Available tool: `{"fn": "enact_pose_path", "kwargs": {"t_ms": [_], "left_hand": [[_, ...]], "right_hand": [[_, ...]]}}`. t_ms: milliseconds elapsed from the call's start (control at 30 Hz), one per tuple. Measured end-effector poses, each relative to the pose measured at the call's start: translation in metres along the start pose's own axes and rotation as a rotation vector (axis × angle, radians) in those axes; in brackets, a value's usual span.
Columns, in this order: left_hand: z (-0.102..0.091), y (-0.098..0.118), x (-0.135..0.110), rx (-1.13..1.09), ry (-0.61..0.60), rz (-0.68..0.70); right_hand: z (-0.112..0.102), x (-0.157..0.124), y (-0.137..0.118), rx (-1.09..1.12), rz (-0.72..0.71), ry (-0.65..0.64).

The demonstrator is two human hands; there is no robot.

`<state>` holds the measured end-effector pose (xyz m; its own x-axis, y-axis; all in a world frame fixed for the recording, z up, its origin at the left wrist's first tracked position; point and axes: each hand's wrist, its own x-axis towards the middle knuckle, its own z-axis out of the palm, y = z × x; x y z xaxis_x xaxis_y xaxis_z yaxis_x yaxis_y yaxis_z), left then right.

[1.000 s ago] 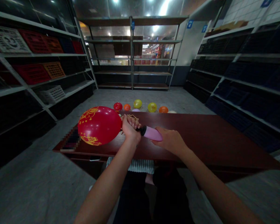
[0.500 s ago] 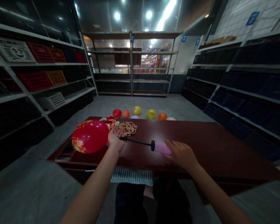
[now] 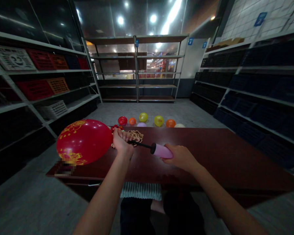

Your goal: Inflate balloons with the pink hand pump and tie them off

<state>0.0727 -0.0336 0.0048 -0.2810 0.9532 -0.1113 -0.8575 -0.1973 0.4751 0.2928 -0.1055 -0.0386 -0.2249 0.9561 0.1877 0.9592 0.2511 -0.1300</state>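
Observation:
A big red balloon (image 3: 83,141) with gold print swells at the left end of the dark red table (image 3: 210,153). My left hand (image 3: 121,143) is closed around the balloon's neck and the tip of a hand pump. The pump's pink barrel (image 3: 161,151) is gripped in my right hand (image 3: 182,157), and a short stretch of its black rod shows between the two hands. A heap of tan rubber bands (image 3: 136,135) lies on the table just behind my left hand.
Several small inflated balloons (image 3: 150,120), red, orange, yellow and pale, lie on the floor beyond the table. Metal shelving lines both sides and the far end, with red, orange and white crates (image 3: 46,85) on the left. A phone (image 3: 66,168) lies at the table's left corner.
My right hand has pushed the pink barrel in toward my left hand after pulling it out, so less rod shows. The red balloon has grown larger.

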Motion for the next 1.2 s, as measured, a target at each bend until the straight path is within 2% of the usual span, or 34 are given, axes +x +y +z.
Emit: {"fn": "enact_pose_path", "kwargs": {"t_ms": [133,267,400,567,700,867,933,1067,1200], "left_hand": [[0.012,-0.022,-0.022,0.016,-0.062,-0.006],[0.014,-0.030,-0.032,0.027,-0.097,-0.034],[0.001,-0.032,-0.024,0.039,-0.091,-0.139],[-0.027,-0.037,-0.004,0.001,0.085,-0.227],[-0.045,-0.028,0.011,-0.055,0.145,-0.262],[-0.062,-0.001,0.028,-0.037,0.139,-0.249],[-0.065,0.006,0.032,-0.023,0.153,-0.248],[-0.060,0.012,0.033,-0.003,0.149,-0.206],[-0.043,0.016,0.025,0.009,0.099,-0.086]], "right_hand": [[-0.009,0.008,-0.020,0.019,0.000,-0.008],[-0.011,0.010,-0.032,-0.010,-0.004,0.036],[-0.001,0.004,-0.030,-0.058,-0.030,0.039],[0.024,-0.003,-0.015,-0.207,-0.087,0.088],[0.036,-0.013,0.003,-0.278,-0.131,0.122],[0.045,-0.024,0.027,-0.246,-0.075,0.213],[0.046,-0.024,0.031,-0.219,-0.058,0.195],[0.042,-0.017,0.026,-0.097,-0.002,0.062],[0.029,-0.010,0.017,0.082,0.041,-0.021]]}}
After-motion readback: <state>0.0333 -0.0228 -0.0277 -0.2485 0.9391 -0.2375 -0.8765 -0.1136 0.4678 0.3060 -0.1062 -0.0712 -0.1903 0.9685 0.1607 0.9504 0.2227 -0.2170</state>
